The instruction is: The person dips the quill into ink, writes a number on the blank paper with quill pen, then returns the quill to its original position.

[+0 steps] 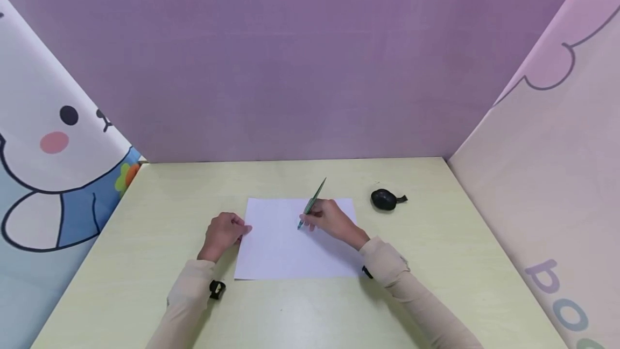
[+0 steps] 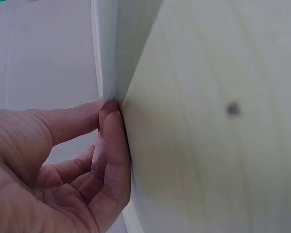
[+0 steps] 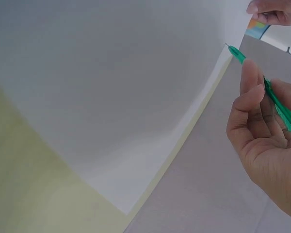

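A sheet of white paper (image 1: 276,252) lies on the pale table, blank as far as it shows. My left hand (image 1: 225,235) is at its left edge; in the left wrist view the thumb (image 2: 72,121) and curled index finger (image 2: 115,155) pinch that edge. Over the middle of the sheet, my right hand (image 1: 334,222) grips a green pen (image 1: 315,198) between thumb and fingers, its tip pointing down close over the paper. From the right wrist, the pen (image 3: 236,54) shows a thin bare point, and part of its barrel is hidden behind the fingers.
A black rounded object with a short tab (image 1: 384,199) sits on the table right of the paper. A purple panel (image 1: 300,69) rises at the table's back edge. Printed panels stand along both sides, the left with a cartoon animal (image 1: 68,155).
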`<action>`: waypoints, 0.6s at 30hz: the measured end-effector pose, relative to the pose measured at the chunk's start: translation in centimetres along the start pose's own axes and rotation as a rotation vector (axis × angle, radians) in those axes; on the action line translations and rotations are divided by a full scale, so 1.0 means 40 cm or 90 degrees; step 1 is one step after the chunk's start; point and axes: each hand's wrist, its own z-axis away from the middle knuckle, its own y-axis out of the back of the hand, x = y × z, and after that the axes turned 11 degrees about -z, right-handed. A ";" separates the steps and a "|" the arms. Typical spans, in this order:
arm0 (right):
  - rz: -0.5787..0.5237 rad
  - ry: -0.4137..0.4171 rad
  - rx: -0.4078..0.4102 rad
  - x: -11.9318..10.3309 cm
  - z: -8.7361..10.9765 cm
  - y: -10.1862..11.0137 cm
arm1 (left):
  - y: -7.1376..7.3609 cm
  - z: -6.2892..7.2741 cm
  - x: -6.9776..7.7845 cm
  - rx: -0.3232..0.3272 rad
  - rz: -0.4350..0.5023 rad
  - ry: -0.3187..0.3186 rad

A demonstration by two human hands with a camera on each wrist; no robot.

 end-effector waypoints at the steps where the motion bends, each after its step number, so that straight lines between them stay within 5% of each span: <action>1: 0.001 0.000 0.000 -0.001 0.001 0.000 | 0.000 0.000 -0.001 0.000 -0.001 0.000; 18: -0.007 -0.010 -0.033 -0.006 0.012 0.010 | 0.001 -0.002 -0.005 0.000 0.000 -0.003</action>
